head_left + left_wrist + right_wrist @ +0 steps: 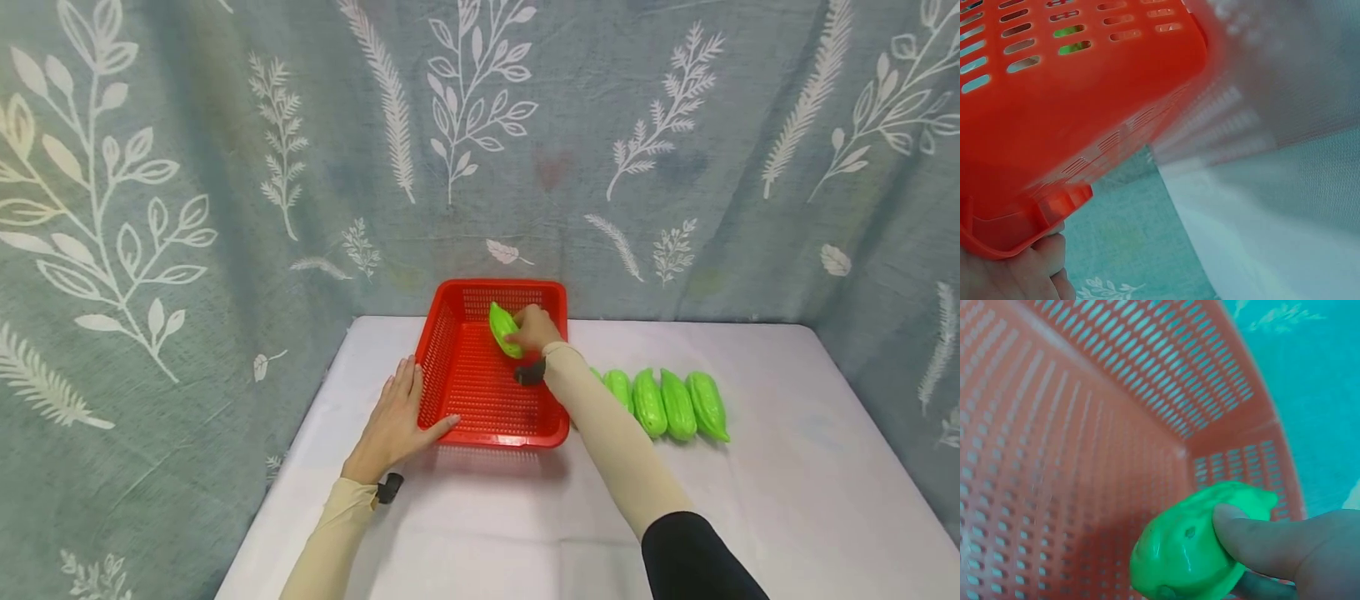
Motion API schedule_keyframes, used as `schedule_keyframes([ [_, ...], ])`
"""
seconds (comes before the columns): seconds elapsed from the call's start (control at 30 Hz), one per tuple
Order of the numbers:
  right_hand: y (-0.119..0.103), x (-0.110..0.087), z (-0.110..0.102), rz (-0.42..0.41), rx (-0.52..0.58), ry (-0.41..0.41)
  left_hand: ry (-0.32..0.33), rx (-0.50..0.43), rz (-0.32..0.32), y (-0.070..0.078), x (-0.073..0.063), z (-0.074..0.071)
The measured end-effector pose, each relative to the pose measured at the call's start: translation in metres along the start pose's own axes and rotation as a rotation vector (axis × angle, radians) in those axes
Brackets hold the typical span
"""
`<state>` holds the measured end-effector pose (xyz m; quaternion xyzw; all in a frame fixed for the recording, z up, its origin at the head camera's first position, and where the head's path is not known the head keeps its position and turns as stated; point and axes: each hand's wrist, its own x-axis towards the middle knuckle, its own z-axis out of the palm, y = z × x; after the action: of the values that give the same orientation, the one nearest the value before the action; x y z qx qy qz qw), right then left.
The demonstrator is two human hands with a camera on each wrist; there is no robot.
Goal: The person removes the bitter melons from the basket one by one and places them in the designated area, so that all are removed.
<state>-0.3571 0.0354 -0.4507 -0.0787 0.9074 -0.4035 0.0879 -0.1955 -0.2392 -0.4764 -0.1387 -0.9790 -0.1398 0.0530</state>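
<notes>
A red plastic basket [480, 437] with slotted sides stands toward the back of the table. My right hand [536, 327] is inside it, pinching a bright green bitter melon [501, 327] between thumb and fingers. In the right wrist view the thumb [1260, 540] presses the melon's glossy side, above the basket floor near a corner. My left hand [392, 425] rests at the basket's front left corner, fingers straight along the side and thumb over the front rim. The left wrist view shows part of that hand [1029, 269] against the rim's underside.
Several more green bitter melons [678, 404] lie in a row on the table right of the basket, partly covered by my right forearm. White cloth [810, 475] covers the table. A grey-green curtain [562, 167] with white leaf prints hangs behind and at the sides.
</notes>
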Motion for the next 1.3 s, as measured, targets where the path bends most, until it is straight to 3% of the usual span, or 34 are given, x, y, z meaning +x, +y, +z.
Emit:
schedule_keyframes([
  [0.47, -0.008, -0.03, -0.013, -0.09, 0.254, -0.037, -0.022, 0.001, -0.019, -0.003, 0.001, -0.003],
  [0.87, 0.01, -0.066, -0.04, 0.003, 0.55, -0.039, -0.011, -0.012, -0.016, -0.006, -0.001, -0.001],
  [1.3, 0.036, -0.111, -0.065, 0.026, 0.677, 0.03, -0.008, -0.024, 0.004, -0.002, 0.0, -0.001],
])
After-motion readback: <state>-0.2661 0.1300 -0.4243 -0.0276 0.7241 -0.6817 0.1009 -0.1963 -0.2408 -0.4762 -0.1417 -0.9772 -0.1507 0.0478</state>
